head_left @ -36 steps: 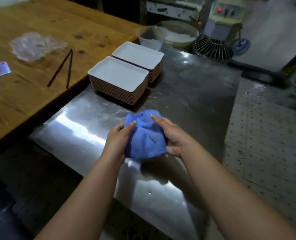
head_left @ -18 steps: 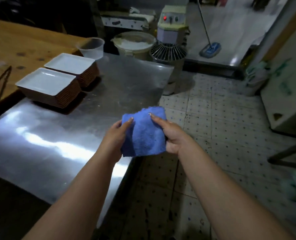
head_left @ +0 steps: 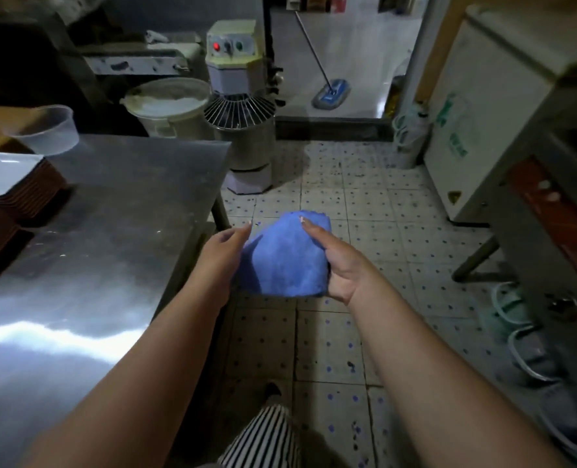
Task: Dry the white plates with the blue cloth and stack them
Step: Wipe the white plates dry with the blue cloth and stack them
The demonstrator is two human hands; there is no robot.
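Observation:
I hold a bunched blue cloth [head_left: 285, 261] out over the tiled floor, just past the right edge of the steel table [head_left: 111, 231]. My right hand [head_left: 334, 261] grips its right side with the thumb laid over the top. My left hand [head_left: 218, 256] holds its left side, fingers behind the cloth. Two stacks of white rectangular plates with brown sides [head_left: 6, 177] stand at the far left of the table, partly cut off by the frame edge.
A clear plastic measuring jug [head_left: 45, 130] stands behind the plates. Beyond the table are a lidded white bucket [head_left: 167, 108] and a dough mixer [head_left: 238, 106]. A white chest freezer [head_left: 490, 106] and a rack stand right; sandals [head_left: 513, 319] lie on the floor.
My view has swung to the right, away from the plates. Both hands with the cloth have left the table top and now hang over the floor beside the table.

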